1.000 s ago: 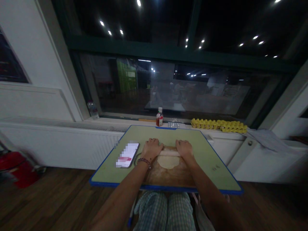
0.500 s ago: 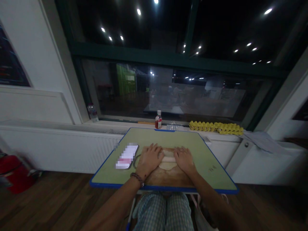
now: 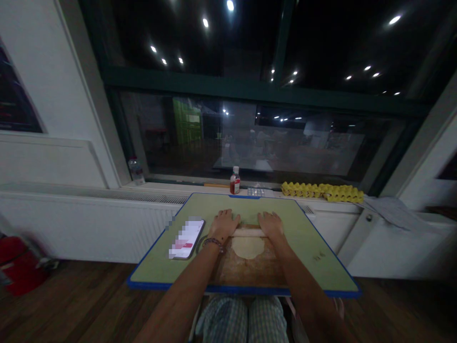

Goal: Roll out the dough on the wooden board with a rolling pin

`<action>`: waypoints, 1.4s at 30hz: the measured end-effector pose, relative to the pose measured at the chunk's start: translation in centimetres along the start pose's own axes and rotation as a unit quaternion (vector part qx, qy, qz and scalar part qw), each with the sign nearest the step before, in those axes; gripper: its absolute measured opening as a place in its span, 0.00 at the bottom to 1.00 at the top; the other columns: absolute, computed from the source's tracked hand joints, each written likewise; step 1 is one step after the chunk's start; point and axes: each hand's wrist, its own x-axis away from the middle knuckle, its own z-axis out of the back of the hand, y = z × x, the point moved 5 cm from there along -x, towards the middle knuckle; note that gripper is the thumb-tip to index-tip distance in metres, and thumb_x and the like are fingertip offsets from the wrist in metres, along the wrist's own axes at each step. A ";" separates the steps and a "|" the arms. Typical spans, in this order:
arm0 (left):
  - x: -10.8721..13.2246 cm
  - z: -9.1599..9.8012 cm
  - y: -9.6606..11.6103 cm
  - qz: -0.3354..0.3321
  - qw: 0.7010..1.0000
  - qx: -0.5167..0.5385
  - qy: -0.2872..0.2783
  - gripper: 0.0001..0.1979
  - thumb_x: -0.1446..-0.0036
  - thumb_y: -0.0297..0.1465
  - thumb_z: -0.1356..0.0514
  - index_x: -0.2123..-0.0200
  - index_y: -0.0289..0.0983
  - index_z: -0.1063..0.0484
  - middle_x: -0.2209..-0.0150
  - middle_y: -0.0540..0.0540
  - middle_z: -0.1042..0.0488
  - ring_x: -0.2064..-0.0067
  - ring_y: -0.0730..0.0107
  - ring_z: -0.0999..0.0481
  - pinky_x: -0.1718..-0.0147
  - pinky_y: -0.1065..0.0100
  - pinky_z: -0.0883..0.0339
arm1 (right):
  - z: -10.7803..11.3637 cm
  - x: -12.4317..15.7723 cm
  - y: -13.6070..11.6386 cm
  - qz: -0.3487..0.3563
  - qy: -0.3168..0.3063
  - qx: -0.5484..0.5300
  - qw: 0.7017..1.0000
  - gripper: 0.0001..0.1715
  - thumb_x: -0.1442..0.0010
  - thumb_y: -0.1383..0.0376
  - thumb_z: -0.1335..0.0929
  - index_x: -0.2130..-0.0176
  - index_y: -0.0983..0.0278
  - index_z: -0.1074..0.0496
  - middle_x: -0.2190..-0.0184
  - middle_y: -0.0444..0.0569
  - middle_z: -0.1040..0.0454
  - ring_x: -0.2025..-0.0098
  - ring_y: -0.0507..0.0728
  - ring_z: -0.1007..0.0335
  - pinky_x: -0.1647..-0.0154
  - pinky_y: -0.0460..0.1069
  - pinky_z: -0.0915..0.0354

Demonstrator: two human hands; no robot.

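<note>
**Change:** Compared with the earlier frame, we see the rolling pin [image 3: 249, 232] moved further from the person, now lying along the far edge of the dough [image 3: 248, 247], which shows more fully.
**Hands:** We count two. The left hand [image 3: 224, 226] and right hand [image 3: 270, 225] rest on the pin's two ends, fingers [image 3: 224, 215] extended and uncurled, neither gripping.
**Dough:** We count one round sheet, on the wooden pastry board [image 3: 252, 272].
**Beside the green lap board [image 3: 303, 243]:** We note one phone [image 3: 186, 239] on it, left of the pastry board.
**Beyond it:** We count two bottles, a red-filled bottle [image 3: 234, 181] and a clear plastic bottle [image 3: 135, 171], and one yellow egg tray [image 3: 321, 192].
</note>
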 end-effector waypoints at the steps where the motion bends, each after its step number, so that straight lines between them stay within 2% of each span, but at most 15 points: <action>1: 0.1 0.0 0.0 0.000 1.000 0.000 0.001 0.18 0.34 0.41 0.50 0.46 0.45 0.29 0.43 0.38 0.30 0.41 0.53 0.33 0.47 0.52 0.38 | 0.0 0.1 -0.1 0.007 -0.001 0.009 1.000 0.21 0.32 0.66 0.41 0.45 0.63 0.29 0.48 0.60 0.25 0.47 0.59 0.29 0.43 0.57 0.41; 7: 2.5 -0.1 0.8 -0.041 0.999 -0.008 0.033 0.19 0.33 0.42 0.50 0.48 0.41 0.28 0.44 0.40 0.27 0.41 0.53 0.34 0.44 0.53 0.41 | -0.4 2.1 -0.5 0.071 -0.019 0.025 0.997 0.23 0.32 0.68 0.42 0.43 0.59 0.29 0.42 0.53 0.28 0.43 0.59 0.31 0.38 0.56 0.44; 10: 4.3 0.1 1.4 -0.063 0.997 -0.013 0.047 0.20 0.33 0.41 0.52 0.48 0.39 0.28 0.45 0.41 0.26 0.41 0.52 0.34 0.42 0.51 0.44 | -0.2 4.0 -0.8 0.099 -0.003 0.013 0.995 0.24 0.32 0.69 0.43 0.42 0.60 0.30 0.42 0.53 0.28 0.44 0.58 0.31 0.36 0.54 0.47; 13: 6.0 0.4 1.6 -0.080 0.996 0.018 0.032 0.21 0.32 0.42 0.53 0.45 0.40 0.29 0.43 0.43 0.27 0.41 0.55 0.32 0.40 0.53 0.45 | -0.1 5.8 -0.7 0.081 0.028 -0.013 0.996 0.24 0.31 0.67 0.44 0.42 0.62 0.29 0.43 0.55 0.27 0.40 0.59 0.35 0.35 0.55 0.49; 16: 7.6 0.8 1.7 -0.100 0.994 0.052 0.011 0.23 0.33 0.43 0.52 0.41 0.41 0.32 0.40 0.45 0.29 0.38 0.58 0.34 0.38 0.56 0.46 | -0.5 7.2 -0.4 0.050 0.059 -0.037 0.996 0.27 0.29 0.62 0.46 0.39 0.64 0.32 0.39 0.56 0.32 0.34 0.61 0.42 0.33 0.58 0.53; 19: 8.8 1.0 1.7 -0.114 0.992 0.057 0.023 0.23 0.33 0.43 0.51 0.40 0.41 0.33 0.37 0.46 0.32 0.36 0.59 0.36 0.36 0.56 0.48 | -0.8 8.1 -0.4 0.054 0.068 -0.051 0.995 0.29 0.29 0.61 0.47 0.36 0.66 0.36 0.36 0.54 0.35 0.33 0.61 0.45 0.32 0.58 0.57; 21: 8.9 0.9 1.6 -0.115 0.991 0.055 0.028 0.24 0.33 0.43 0.51 0.39 0.41 0.34 0.37 0.46 0.32 0.36 0.60 0.36 0.36 0.57 0.48 | -0.7 8.0 -0.4 0.056 0.062 -0.052 0.995 0.29 0.29 0.61 0.47 0.36 0.66 0.36 0.37 0.54 0.34 0.33 0.61 0.45 0.32 0.58 0.57; 24: 7.5 0.6 1.6 -0.107 0.993 0.046 0.028 0.24 0.32 0.43 0.54 0.40 0.40 0.32 0.39 0.45 0.29 0.38 0.60 0.33 0.37 0.59 0.46 | -0.3 6.8 -0.5 0.032 0.043 -0.045 0.998 0.29 0.29 0.61 0.47 0.37 0.64 0.34 0.37 0.54 0.33 0.32 0.62 0.46 0.33 0.58 0.55; 28: 4.7 0.4 1.4 -0.053 0.998 0.021 0.003 0.26 0.32 0.43 0.56 0.41 0.37 0.32 0.40 0.41 0.29 0.38 0.56 0.33 0.38 0.55 0.44 | 0.0 4.1 -0.7 -0.009 -0.017 -0.043 0.999 0.29 0.29 0.61 0.46 0.35 0.65 0.37 0.37 0.54 0.34 0.33 0.62 0.45 0.34 0.57 0.52; 31: 4.0 0.5 1.4 -0.025 1.000 0.005 -0.006 0.26 0.32 0.43 0.56 0.40 0.37 0.32 0.39 0.40 0.30 0.37 0.53 0.34 0.40 0.52 0.43 | 0.2 3.4 -1.0 -0.001 -0.035 -0.031 0.999 0.28 0.30 0.62 0.45 0.35 0.66 0.37 0.37 0.55 0.34 0.34 0.60 0.43 0.34 0.55 0.51; 33: 4.7 0.6 1.7 -0.046 0.999 -0.006 -0.002 0.26 0.32 0.42 0.56 0.40 0.38 0.32 0.38 0.40 0.31 0.36 0.52 0.36 0.39 0.50 0.44 | 0.2 4.1 -1.2 0.020 -0.022 -0.018 0.999 0.28 0.30 0.65 0.45 0.36 0.66 0.36 0.38 0.56 0.33 0.34 0.60 0.42 0.34 0.56 0.50; 35: 6.1 0.6 2.0 -0.089 0.996 -0.005 0.002 0.26 0.32 0.42 0.55 0.39 0.38 0.33 0.36 0.41 0.33 0.33 0.52 0.40 0.37 0.49 0.48 | 0.2 5.6 -1.1 0.039 0.023 -0.015 0.999 0.28 0.30 0.65 0.46 0.36 0.66 0.36 0.38 0.56 0.33 0.33 0.62 0.44 0.34 0.59 0.49; 37: 8.0 0.6 2.1 -0.125 0.992 0.009 -0.004 0.27 0.32 0.43 0.54 0.37 0.37 0.35 0.35 0.41 0.35 0.33 0.55 0.40 0.35 0.52 0.49 | -0.4 7.4 -0.7 0.060 0.062 -0.018 0.996 0.28 0.31 0.66 0.46 0.37 0.67 0.34 0.39 0.56 0.32 0.33 0.62 0.44 0.33 0.59 0.50; 40: 10.6 0.9 2.2 -0.155 0.988 0.016 0.004 0.33 0.33 0.48 0.55 0.33 0.35 0.41 0.32 0.39 0.41 0.32 0.56 0.42 0.34 0.54 0.50 | -1.5 10.0 -0.6 0.140 0.127 -0.023 0.982 0.28 0.32 0.69 0.44 0.37 0.68 0.34 0.38 0.56 0.33 0.34 0.60 0.43 0.32 0.57 0.50; 42: 11.6 1.0 2.2 -0.158 0.987 0.021 0.005 0.37 0.34 0.51 0.55 0.32 0.31 0.44 0.31 0.36 0.44 0.31 0.55 0.44 0.33 0.55 0.50 | -1.9 10.8 -0.2 0.148 0.156 -0.026 0.976 0.28 0.32 0.69 0.45 0.37 0.68 0.35 0.38 0.56 0.33 0.34 0.60 0.41 0.33 0.57 0.47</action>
